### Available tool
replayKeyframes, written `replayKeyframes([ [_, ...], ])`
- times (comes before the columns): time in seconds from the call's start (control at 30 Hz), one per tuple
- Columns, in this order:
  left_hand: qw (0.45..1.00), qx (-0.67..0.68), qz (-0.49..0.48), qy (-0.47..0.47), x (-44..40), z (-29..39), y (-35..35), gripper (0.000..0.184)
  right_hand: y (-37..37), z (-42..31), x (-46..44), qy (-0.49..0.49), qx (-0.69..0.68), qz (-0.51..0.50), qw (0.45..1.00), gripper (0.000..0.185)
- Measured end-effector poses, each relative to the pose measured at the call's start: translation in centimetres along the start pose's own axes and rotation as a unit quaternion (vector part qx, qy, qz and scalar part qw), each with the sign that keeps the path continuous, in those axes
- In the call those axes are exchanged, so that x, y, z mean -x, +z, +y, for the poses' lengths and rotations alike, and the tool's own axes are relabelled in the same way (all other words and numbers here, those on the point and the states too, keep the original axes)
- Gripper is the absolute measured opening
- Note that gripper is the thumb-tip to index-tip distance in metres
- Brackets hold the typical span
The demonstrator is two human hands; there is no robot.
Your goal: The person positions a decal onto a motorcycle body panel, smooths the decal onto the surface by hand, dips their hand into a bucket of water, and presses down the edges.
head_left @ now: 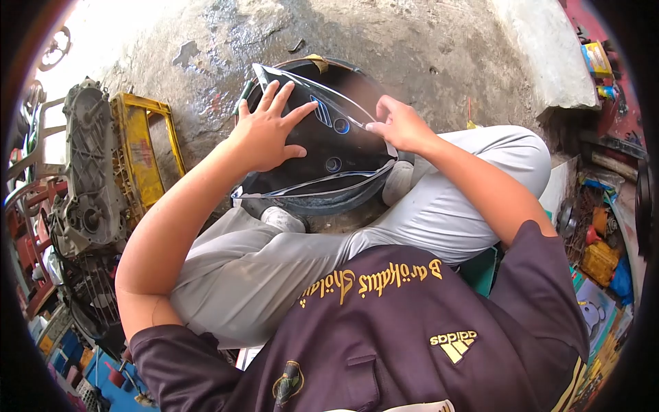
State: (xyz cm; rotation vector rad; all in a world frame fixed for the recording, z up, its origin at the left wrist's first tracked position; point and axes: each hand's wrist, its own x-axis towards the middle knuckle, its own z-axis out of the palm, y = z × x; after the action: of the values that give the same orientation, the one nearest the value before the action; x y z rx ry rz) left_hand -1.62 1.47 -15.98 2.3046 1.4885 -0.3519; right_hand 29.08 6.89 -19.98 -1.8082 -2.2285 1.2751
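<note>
Two hands are working at a glossy black panel over a round basin.
The black panel [312, 143] is lying across the basin [336, 207], its pale-lined edges showing along the far and near sides, and the basin's dark rim is curving out beyond its near edge. The left hand [266, 130] is spreading wide, palm down, on the panel's left part. The right hand [397, 127] is curling narrow at the right edge, thumb and forefinger close together; whether they are gripping it, I cannot tell. Bare concrete floor [412, 48] is stretching beyond the far rim, leaving open room there. Grey trousers [446, 220] are closing in the near side, while a yellow frame [128, 165] is standing well apart on the left.
</note>
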Motion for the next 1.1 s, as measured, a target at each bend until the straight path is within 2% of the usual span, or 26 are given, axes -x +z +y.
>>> replayKeyframes([
  [0.07, 1.0, -0.002, -0.004, -0.001, 0.1, 0.0, -0.1, 0.09, 0.5, -0.8, -0.6, 0.02, -0.007, -0.018, 1.0, 0.04],
  [0.13, 1.0, -0.008, -0.005, -0.002, 0.1, 0.2, -0.2, 0.09, 1.2, -1.4, -1.5, 0.0, -0.016, 0.022, 1.0, 0.041],
  [0.37, 1.0, -0.007, -0.008, -0.001, 0.0, 0.1, -0.2, 0.089, 0.0, 0.7, -0.3, -0.005, 0.009, -0.002, 1.0, 0.043],
  [0.5, 1.0, -0.005, -0.013, -0.005, 0.0, 0.2, -0.4, 0.09, 0.4, -0.8, -1.2, 0.01, 0.002, -0.009, 1.0, 0.044],
  [0.6, 1.0, -0.008, -0.019, -0.008, 0.0, 0.3, -0.6, 0.09, 0.9, -0.9, -1.7, -0.001, -0.002, 0.028, 1.0, 0.042],
  [0.8, 1.0, 0.0, -0.01, -0.001, 0.0, 0.1, -0.2, 0.09, -0.1, 1.3, -0.4, 0.005, -0.014, -0.024, 1.0, 0.044],
  [1.1, 1.0, -0.009, -0.018, -0.005, 0.0, 0.3, -0.4, 0.091, -0.2, -0.2, -1.1, -0.01, 0.003, -0.001, 1.0, 0.043],
])
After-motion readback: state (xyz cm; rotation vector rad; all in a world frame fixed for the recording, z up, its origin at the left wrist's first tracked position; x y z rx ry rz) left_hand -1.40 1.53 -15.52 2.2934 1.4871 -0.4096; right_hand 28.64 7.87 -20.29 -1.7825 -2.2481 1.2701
